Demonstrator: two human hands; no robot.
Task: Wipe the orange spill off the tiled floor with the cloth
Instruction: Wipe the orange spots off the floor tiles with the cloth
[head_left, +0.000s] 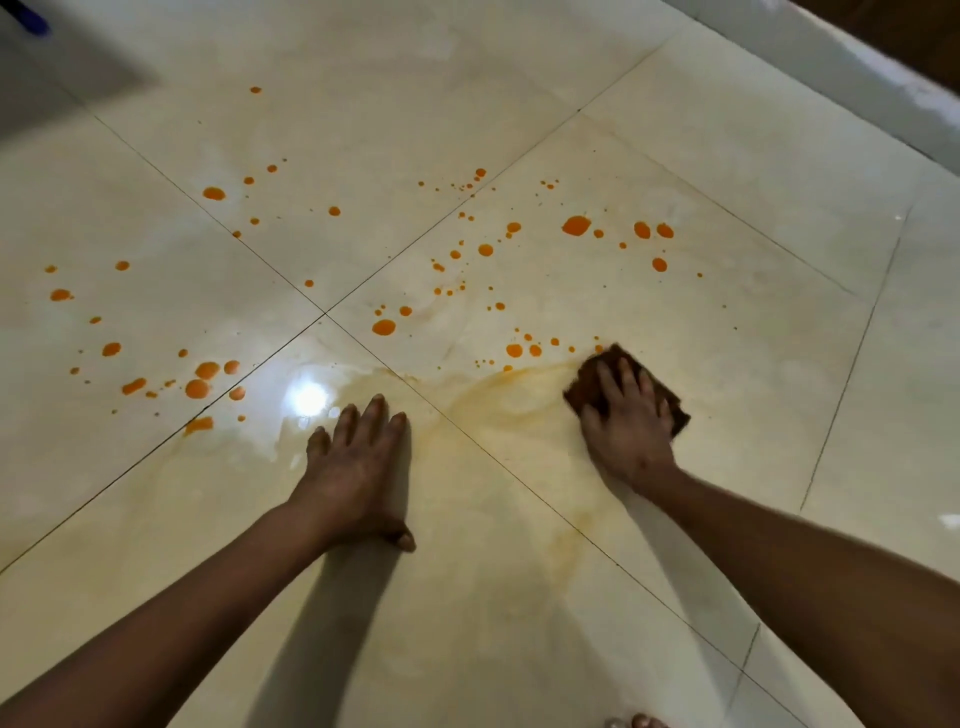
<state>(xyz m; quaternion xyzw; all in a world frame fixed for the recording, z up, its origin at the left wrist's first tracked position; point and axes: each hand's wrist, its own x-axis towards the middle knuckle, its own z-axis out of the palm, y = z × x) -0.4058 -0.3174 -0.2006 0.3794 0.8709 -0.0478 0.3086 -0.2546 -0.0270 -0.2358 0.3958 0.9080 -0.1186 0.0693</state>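
We judge the job well under half done. On the left of the tiled floor (519, 597) the orange spill (197, 388) lies as round, untouched drops, a loose cluster running from the far left edge down toward the near grout line. One streaked drop (198, 424) sits at the edge of a wet, glossy patch.

Next comes the left hand (358, 467). It lies flat on the floor with straight fingers slightly spread, holding nothing, and we read it as a prop for the body's weight. The floor around and near it carries only a thin yellowish film, so we take this near-middle zone as wiped once but not clean.

Right of the hand, a pale orange smear (498, 395) arcs across the tile joint toward the cloth (675, 418). The cloth is dark brown and lies flat on the floor at the near edge of the right-hand group of drops. The right hand (626, 436) presses down on it, palm flat and fingers spread over the top.

Beyond the cloth, in the middle and far right, drops large and small (576, 225) are whole. These, the left cluster and the film remain to be wiped.

We count two hands, one cloth, one broad smear and four tiles meeting at the central joint. The drops number several dozen, too many and too fine for an exact count.
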